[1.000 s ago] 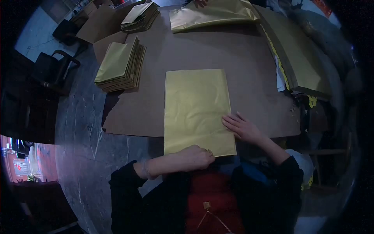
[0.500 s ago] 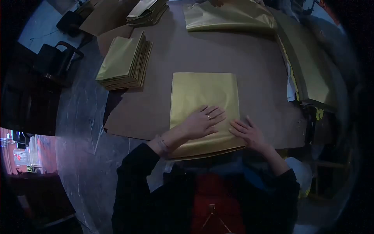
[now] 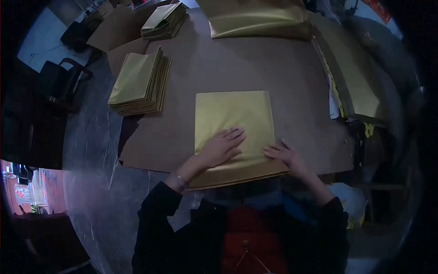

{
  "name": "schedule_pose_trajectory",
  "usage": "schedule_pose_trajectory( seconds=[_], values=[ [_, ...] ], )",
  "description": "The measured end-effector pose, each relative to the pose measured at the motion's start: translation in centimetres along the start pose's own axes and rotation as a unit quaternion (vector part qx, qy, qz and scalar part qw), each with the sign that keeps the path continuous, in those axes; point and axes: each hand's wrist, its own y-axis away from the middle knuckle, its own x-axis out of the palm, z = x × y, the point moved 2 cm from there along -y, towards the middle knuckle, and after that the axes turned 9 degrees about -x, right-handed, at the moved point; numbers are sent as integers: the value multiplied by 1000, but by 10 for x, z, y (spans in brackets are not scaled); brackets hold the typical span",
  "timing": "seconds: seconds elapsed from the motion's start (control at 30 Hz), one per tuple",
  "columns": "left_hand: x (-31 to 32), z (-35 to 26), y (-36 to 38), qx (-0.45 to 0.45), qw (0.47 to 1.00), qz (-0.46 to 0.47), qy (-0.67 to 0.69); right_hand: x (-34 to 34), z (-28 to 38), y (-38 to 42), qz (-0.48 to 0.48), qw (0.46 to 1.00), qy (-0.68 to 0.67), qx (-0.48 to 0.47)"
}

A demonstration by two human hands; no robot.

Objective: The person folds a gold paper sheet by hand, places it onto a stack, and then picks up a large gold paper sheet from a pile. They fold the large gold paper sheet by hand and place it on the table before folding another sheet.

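A folded gold-coloured paper piece (image 3: 233,109) lies flat on the brown board, its near edge curving toward my body at the board's front. My left hand (image 3: 223,147) rests palm down on its middle, fingers stretched out and a ring on one finger. My right hand (image 3: 285,156) lies on the paper's right edge, fingertips on the paper and thumb apart. Neither hand grips anything. Part of the paper's lower left is hidden under my left hand and wrist.
A stack of folded gold paper (image 3: 134,82) stands at the board's left edge, with another stack (image 3: 164,20) behind it. A large gold sheet (image 3: 260,20) is at the far side. A long gold-covered pile (image 3: 353,73) runs along the right. The brown board (image 3: 159,141) ends near my body.
My left hand has slid leftward over the paper, while my right hand stays by the right edge. The far gold sheet has shifted left and rises higher. The whole view has moved slightly.
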Motion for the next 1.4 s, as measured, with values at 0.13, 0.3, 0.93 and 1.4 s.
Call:
schedule_pose_trajectory(
  seconds=[0.13, 0.3, 0.93, 1.4],
  values=[
    [-43, 32, 41, -125, 793, 67, 592, -7, 7, -14, -188, 976, -44, 105],
    [-65, 43, 39, -349, 648, -71, 673, -14, -9, -45, -278, 838, -278, 379],
    [-15, 27, 59, -392, 803, -426, 143, -6, -32, -81, -240, 863, 85, 435],
    [-18, 24, 50, -413, 824, -389, 2, -12, -30, -87, -224, 861, 86, 449]
  ],
)
